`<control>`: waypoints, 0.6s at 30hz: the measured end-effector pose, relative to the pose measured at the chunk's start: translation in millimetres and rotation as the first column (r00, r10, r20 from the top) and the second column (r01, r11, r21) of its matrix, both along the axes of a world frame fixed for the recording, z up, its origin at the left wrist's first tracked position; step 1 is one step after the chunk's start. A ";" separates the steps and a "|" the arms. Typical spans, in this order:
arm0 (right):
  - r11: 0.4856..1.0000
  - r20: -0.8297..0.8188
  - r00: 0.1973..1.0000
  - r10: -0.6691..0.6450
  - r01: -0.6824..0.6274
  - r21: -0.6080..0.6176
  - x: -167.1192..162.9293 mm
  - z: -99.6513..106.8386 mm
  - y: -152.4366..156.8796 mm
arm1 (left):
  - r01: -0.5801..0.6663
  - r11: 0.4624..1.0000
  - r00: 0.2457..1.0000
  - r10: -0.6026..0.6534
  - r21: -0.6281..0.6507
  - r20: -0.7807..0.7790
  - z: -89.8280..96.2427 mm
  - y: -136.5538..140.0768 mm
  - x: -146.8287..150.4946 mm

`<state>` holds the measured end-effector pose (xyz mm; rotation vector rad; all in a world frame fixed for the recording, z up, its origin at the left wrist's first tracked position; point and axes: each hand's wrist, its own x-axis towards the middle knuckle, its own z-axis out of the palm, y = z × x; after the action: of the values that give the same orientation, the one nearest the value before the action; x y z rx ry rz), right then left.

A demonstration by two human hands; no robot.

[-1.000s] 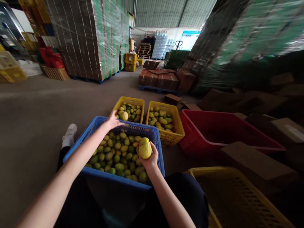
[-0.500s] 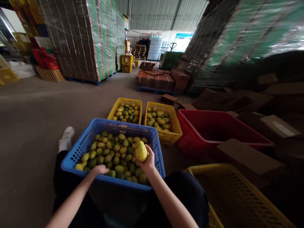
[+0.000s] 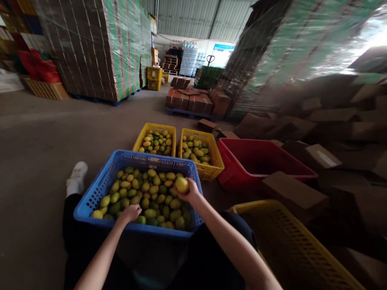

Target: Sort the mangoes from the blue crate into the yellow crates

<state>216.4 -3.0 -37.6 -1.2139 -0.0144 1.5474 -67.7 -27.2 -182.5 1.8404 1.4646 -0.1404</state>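
A blue crate (image 3: 90,201) full of green and yellow fruit sits between my legs. My right hand (image 3: 188,194) holds one yellow fruit (image 3: 182,184) above the crate's right side. My left hand (image 3: 130,212) reaches down into the fruit near the crate's front edge, fingers curled over one piece; whether it grips it is unclear. Beyond the blue crate stand two yellow crates (image 3: 137,139) (image 3: 218,158) partly filled with the same fruit.
A red crate (image 3: 232,177) stands to the right, and a yellow crate (image 3: 290,241) lies by my right leg. Cardboard boxes (image 3: 293,191) are piled at right. Tall wrapped pallets (image 3: 90,48) rise at left and right, with concrete floor (image 3: 39,137) between.
My left hand pulled back from the far yellow crate, leaving a fruit there, and dropped into the blue crate. My right hand lowered slightly with its fruit. The view shifted right.
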 end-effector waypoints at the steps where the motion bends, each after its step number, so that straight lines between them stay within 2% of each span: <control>1: 0.998 0.025 0.998 -0.058 0.057 0.035 11.8 16.7 19.0 | -0.009 1.000 1.000 0.009 0.005 -0.011 1.9 -0.5 0.5; 4: 0.982 0.101 0.981 -0.166 0.155 0.103 45.5 59.9 68.3 | -0.019 1.000 0.999 0.019 -0.004 -0.025 6.2 -1.8 2.5; 6: 0.982 0.145 0.974 -0.174 0.162 0.092 57.7 71.9 80.8 | -0.018 1.000 1.000 0.018 -0.011 -0.025 7.4 -2.2 3.8; 8: 0.989 0.171 0.974 -0.146 0.137 0.061 57.8 66.4 73.8 | -0.021 1.000 1.000 0.021 -0.011 -0.020 7.8 -2.4 5.2; 14: 0.997 0.133 0.991 0.017 -0.006 -0.083 23.2 10.4 18.3 | -0.029 0.999 1.000 0.029 -0.014 0.001 11.1 -5.1 5.1; 18: 0.997 0.067 0.996 0.065 -0.062 -0.045 12.6 7.3 13.4 | -0.084 0.995 0.996 0.085 -0.053 0.018 12.6 -5.3 1.1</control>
<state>229.0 10.5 -30.2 -1.3108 -0.0658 1.5679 -66.6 -32.5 -169.9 1.7309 1.5084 -0.1174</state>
